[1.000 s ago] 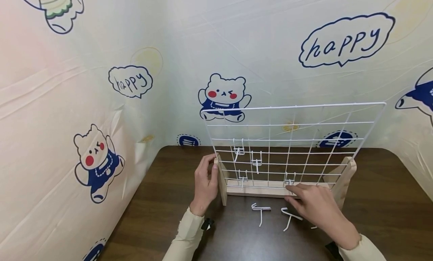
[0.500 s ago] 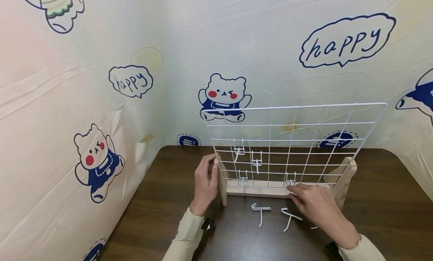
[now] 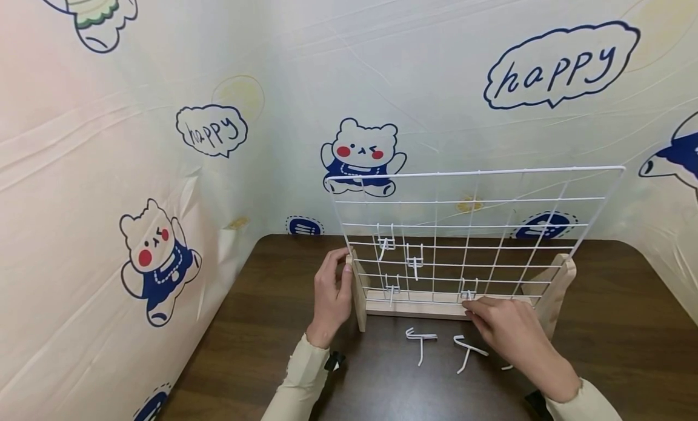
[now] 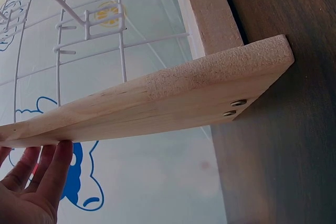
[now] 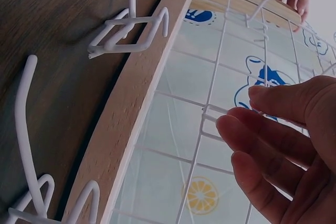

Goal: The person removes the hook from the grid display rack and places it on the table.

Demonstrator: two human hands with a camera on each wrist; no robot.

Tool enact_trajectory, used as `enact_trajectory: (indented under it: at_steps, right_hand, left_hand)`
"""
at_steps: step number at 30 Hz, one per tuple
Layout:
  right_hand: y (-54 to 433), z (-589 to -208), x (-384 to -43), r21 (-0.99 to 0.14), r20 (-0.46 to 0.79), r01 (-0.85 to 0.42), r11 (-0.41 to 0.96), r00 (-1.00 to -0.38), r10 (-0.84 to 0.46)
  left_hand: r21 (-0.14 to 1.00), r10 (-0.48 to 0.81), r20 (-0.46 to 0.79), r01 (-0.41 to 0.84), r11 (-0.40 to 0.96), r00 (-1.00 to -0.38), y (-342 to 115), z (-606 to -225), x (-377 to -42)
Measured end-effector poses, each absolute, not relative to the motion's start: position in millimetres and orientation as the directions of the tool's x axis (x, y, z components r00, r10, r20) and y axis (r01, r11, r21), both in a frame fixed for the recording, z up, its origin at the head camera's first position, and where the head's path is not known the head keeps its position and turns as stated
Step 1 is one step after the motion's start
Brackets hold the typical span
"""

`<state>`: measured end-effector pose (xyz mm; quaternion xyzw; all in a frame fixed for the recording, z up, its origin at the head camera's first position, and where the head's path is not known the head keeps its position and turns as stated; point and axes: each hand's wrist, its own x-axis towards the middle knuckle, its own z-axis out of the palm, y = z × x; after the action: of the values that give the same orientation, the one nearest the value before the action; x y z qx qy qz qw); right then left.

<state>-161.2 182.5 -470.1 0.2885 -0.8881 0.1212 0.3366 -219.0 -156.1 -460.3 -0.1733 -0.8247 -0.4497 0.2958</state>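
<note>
A white wire grid (image 3: 474, 172) stands tilted in a pale wooden stand (image 3: 420, 311). My left hand (image 3: 332, 291) touches the stand's left side panel (image 3: 357, 297); in the left wrist view its fairly straight fingertips (image 4: 63, 153) rest against the panel's outer face. Low on the grid, my right hand (image 3: 507, 324) pinches a white wire hook (image 3: 467, 292) between thumb and fingers, partly hidden by them in the right wrist view. Other hooks hang left of it: an upper one (image 3: 386, 244), a middle one (image 3: 415, 262) and a lower one (image 3: 391, 289).
Loose white hooks lie on the dark wooden table before the stand: a left one (image 3: 421, 337), a middle one (image 3: 468, 348), and one mostly hidden (image 3: 507, 367) under my right hand. A printed cloth (image 3: 283, 166) surrounds the table's back and left.
My right fingers have shifted very slightly to the right at the lower hook. My left hand stays against the side panel, and the loose hooks lie as before.
</note>
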Motion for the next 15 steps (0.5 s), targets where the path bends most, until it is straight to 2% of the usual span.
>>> enact_trajectory:
  at_steps: [15]
  right_hand:
    - [182.5,-467.3,-163.9,-0.032,0.775,-0.639,0.768,-0.501,-0.385]
  left_hand:
    - [0.62,0.016,0.674,0.578,0.531,-0.738,-155.4,-462.4,-219.8]
